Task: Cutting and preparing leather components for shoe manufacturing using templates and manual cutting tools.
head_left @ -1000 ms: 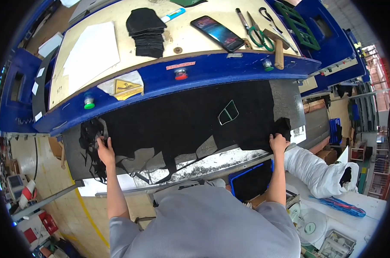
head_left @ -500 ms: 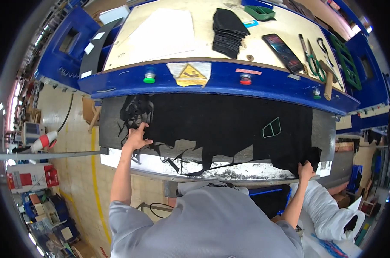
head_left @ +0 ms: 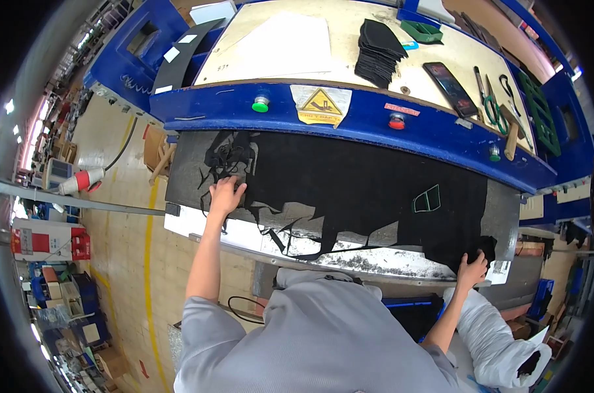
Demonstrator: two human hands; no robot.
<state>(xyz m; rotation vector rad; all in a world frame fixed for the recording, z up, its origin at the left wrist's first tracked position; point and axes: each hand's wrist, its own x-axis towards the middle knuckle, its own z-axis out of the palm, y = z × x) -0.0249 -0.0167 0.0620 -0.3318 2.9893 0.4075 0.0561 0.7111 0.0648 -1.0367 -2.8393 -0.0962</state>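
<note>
Firstly, one black sheet [head_left: 349, 170], ragged along its near edge, laid on a grey board [head_left: 187, 173] below a blue beam [head_left: 362, 118]. Left hand [head_left: 227, 195]: fingers parted, at a tangle of black strips [head_left: 229, 154]. Right hand [head_left: 473, 268]: at the sheet's bunched near-right corner, pinch uncertain. One green-edged frame [head_left: 427, 199], atop the sheet.

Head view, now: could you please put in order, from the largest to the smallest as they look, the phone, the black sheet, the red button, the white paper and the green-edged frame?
1. black sheet
2. white paper
3. phone
4. green-edged frame
5. red button
</note>
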